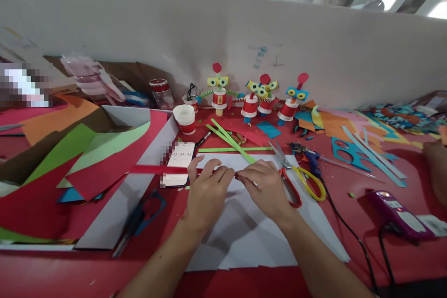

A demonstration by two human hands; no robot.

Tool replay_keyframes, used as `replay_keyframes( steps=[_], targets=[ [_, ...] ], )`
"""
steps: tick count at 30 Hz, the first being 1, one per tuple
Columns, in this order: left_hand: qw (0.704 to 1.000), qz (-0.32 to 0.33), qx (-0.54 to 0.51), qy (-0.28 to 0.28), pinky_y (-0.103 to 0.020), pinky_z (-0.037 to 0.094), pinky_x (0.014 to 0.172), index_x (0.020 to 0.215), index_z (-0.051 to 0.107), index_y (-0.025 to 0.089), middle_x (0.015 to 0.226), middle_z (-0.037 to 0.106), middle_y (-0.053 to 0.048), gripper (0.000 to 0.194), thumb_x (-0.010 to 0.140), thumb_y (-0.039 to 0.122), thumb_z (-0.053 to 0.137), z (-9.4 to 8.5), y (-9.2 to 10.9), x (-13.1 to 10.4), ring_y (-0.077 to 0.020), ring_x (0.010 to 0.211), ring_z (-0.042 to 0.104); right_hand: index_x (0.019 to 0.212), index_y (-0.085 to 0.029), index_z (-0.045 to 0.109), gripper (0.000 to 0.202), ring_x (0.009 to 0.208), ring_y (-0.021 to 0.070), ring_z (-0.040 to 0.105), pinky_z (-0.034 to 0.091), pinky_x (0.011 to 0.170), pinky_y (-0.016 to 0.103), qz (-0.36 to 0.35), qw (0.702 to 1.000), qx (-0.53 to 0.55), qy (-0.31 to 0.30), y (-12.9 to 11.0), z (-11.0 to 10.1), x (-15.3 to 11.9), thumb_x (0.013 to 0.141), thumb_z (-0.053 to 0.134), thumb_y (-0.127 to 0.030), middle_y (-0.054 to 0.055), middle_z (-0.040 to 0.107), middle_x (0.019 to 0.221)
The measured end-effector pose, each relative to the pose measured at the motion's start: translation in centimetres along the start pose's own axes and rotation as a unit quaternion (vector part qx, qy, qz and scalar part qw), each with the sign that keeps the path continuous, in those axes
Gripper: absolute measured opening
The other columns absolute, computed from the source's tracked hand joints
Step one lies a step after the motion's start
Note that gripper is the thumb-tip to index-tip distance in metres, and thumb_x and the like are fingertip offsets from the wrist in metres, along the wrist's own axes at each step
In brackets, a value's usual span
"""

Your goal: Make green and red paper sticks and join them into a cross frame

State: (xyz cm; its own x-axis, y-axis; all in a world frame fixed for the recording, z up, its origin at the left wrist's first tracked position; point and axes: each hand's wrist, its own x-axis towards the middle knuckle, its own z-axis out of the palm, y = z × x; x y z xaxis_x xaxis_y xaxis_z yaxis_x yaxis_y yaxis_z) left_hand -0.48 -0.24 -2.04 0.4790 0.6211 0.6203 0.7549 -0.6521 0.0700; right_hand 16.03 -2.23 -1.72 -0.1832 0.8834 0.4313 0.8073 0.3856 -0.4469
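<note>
A red paper strip (148, 169) stretches out to the left from my left hand (208, 191), which is closed on it. Fingertips of my right hand (267, 189) pinch the near end of the strip, close beside the left fingers; the exact grip there is partly hidden. Both hands are over white paper sheets (251, 247). Just right of my right hand lie scissors (309, 181) with one red and one yellow handle, blades apart. Green paper strips (228, 138) lie beyond my hands. Under the red strip is a phone (181, 153) showing a timer.
A box (108, 223) of coloured paper stands left, a utility knife (129, 226) beside it. Several paper-cup figures (249, 106) and stacked cups (185, 118) line the back. A glue gun (313, 160), cord and purple device (398, 214) lie right, near another person's arm (436, 167).
</note>
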Motion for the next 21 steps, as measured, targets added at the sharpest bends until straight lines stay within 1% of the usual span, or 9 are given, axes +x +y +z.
replay_keyframes(
  steps=[2,5,9,12,16,18,20,21],
  targets=[
    [1.000,0.007,-0.007,0.001,-0.047,0.021,0.104,0.088,0.066,0.025,0.079,0.073,0.002,0.026,0.089,0.007,0.047,0.2,-0.6,0.0,-0.0205,0.101,0.060,0.086,-0.025,0.073,0.021,0.079,0.0183,0.061,0.041,0.074,0.033,0.011,1.000,-0.003,-0.023,0.0,0.4,-0.1,0.091,0.053,-0.020,0.003,0.074,0.083],
    [1.000,0.008,0.005,0.000,-0.049,0.019,0.103,0.088,0.066,0.027,0.082,0.074,0.004,0.028,0.091,0.008,0.046,0.1,-2.2,0.1,-0.0211,0.105,0.058,0.084,-0.022,0.072,0.024,0.076,0.0189,0.061,0.041,0.069,0.031,0.015,0.998,-0.035,-0.054,0.2,0.3,-0.2,0.092,0.050,-0.022,0.005,0.072,0.080],
    [0.998,-0.041,0.036,0.012,-0.052,0.015,0.104,0.091,0.068,0.028,0.088,0.075,0.001,0.029,0.093,0.011,0.045,-0.4,-4.5,0.3,-0.0238,0.112,0.053,0.085,-0.023,0.071,0.025,0.078,0.0195,0.062,0.041,0.070,0.031,0.019,0.997,-0.050,-0.054,0.6,-0.3,-0.2,0.095,0.048,-0.029,0.005,0.071,0.081],
    [0.998,-0.058,0.031,0.011,-0.051,0.016,0.103,0.088,0.069,0.029,0.090,0.074,0.001,0.030,0.093,0.013,0.045,-0.7,-5.3,0.4,-0.0241,0.114,0.052,0.083,-0.024,0.070,0.022,0.079,0.0197,0.063,0.041,0.070,0.031,0.027,0.998,-0.038,-0.035,1.4,-1.1,-0.1,0.093,0.051,-0.029,0.004,0.071,0.082],
    [0.996,-0.079,0.045,0.017,-0.051,0.019,0.100,0.089,0.069,0.029,0.091,0.074,0.000,0.031,0.092,0.010,0.045,-0.9,-5.3,0.5,-0.0253,0.112,0.051,0.072,-0.022,0.067,0.018,0.071,0.0198,0.061,0.042,0.066,0.031,0.082,0.996,-0.016,0.039,2.3,-2.7,0.1,0.086,0.057,-0.027,0.003,0.069,0.073],
    [0.997,-0.056,0.049,0.013,-0.051,0.020,0.098,0.089,0.068,0.027,0.091,0.074,0.000,0.032,0.091,0.007,0.044,-0.9,-5.0,0.5,-0.0261,0.110,0.051,0.077,-0.022,0.067,0.015,0.074,0.0202,0.062,0.044,0.068,0.031,0.085,0.995,0.031,0.045,2.0,-2.9,0.2,0.086,0.058,-0.030,0.004,0.070,0.076],
    [0.999,-0.001,0.028,-0.017,-0.049,0.022,0.097,0.089,0.067,0.027,0.090,0.073,0.001,0.032,0.091,0.005,0.043,-0.8,-4.5,0.5,-0.0250,0.108,0.051,0.088,-0.023,0.070,0.014,0.085,0.0217,0.063,0.045,0.075,0.033,0.059,0.996,0.070,0.016,1.1,-2.3,0.2,0.084,0.062,-0.034,0.005,0.072,0.088],
    [0.999,0.029,0.012,-0.033,-0.048,0.023,0.097,0.089,0.067,0.027,0.089,0.073,0.001,0.032,0.090,0.005,0.043,-0.7,-4.2,0.5,-0.0241,0.107,0.051,0.093,-0.024,0.071,0.015,0.089,0.0222,0.062,0.045,0.078,0.033,0.047,0.996,0.077,-0.001,0.6,-1.8,0.1,0.083,0.064,-0.033,0.005,0.073,0.092]
  ],
)
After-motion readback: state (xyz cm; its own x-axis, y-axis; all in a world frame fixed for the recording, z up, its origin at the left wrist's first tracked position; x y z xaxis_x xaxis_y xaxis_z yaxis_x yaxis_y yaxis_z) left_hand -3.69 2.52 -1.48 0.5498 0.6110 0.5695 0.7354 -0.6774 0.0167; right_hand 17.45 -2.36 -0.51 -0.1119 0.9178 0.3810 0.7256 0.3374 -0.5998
